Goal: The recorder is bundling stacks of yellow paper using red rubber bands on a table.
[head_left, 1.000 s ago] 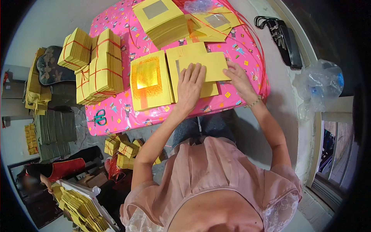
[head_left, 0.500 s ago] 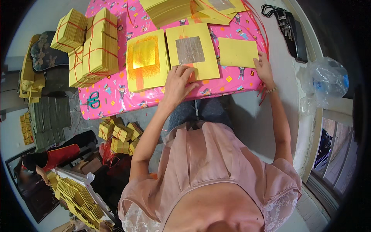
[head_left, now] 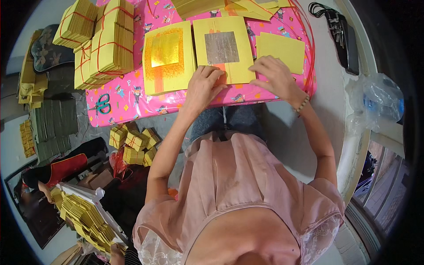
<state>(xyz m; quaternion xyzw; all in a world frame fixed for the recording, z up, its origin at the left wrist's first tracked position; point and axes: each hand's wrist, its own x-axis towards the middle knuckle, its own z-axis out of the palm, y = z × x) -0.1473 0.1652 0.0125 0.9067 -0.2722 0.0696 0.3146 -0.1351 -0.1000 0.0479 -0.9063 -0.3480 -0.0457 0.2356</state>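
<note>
The left hand (head_left: 204, 86) rests at the near left corner of a yellow paper stack with a silver square (head_left: 221, 47), its fingers curled over the near edge and the thumb held toward the body; whether they pinch any paper cannot be told. The right hand (head_left: 278, 79) is at that stack's near right corner, fingers and thumb apart, with a gap between their tips, and contact with the edge is unclear. The silver-square stack lies flat near the front edge of the pink surface (head_left: 121, 104), leaving only a narrow strip before the drop to the person's lap. On its left, nearly touching, is a yellow stack with a gold square (head_left: 167, 57), so little room opens on that side. Just beside it on the right, a plain yellow sheet (head_left: 282, 51) lies partly behind the right hand, with red strings (head_left: 311, 44) running along the surface's right edge beyond it. Toward the far side, a thick yellow stack (head_left: 196, 6) and loose yellow papers (head_left: 254, 11) crowd the space, with a small pink gap before them. Left of the gold-square stack, tied yellow bundles (head_left: 110, 53) stand close; nearer the front left corner, scissors (head_left: 104, 104) with teal handles lie amid more open pink.
</note>
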